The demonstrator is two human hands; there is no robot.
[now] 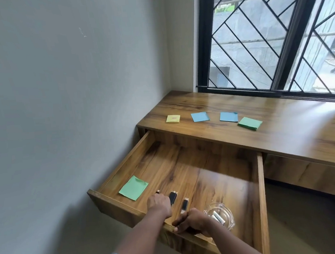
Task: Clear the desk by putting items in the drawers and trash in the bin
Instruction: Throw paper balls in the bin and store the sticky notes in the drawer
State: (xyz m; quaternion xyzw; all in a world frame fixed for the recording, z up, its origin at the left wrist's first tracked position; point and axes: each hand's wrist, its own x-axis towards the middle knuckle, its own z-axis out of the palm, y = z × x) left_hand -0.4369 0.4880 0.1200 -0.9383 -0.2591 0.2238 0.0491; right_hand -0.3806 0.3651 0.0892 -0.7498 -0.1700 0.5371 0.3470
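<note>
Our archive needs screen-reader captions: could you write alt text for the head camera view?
A person's left hand holds a small stick inside an open wooden drawer while the right hand grips its front edge. Inside lie a green note, two black sticks and a glass dish; four paper pads sit on the desk.

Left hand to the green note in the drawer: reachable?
Probably yes: the left hand is inside the open drawer beside the green note, nothing between them, though it seems to hold a small stick.

small red label on the yellow sticky pad point(173, 118), too small to read, no other text
</note>
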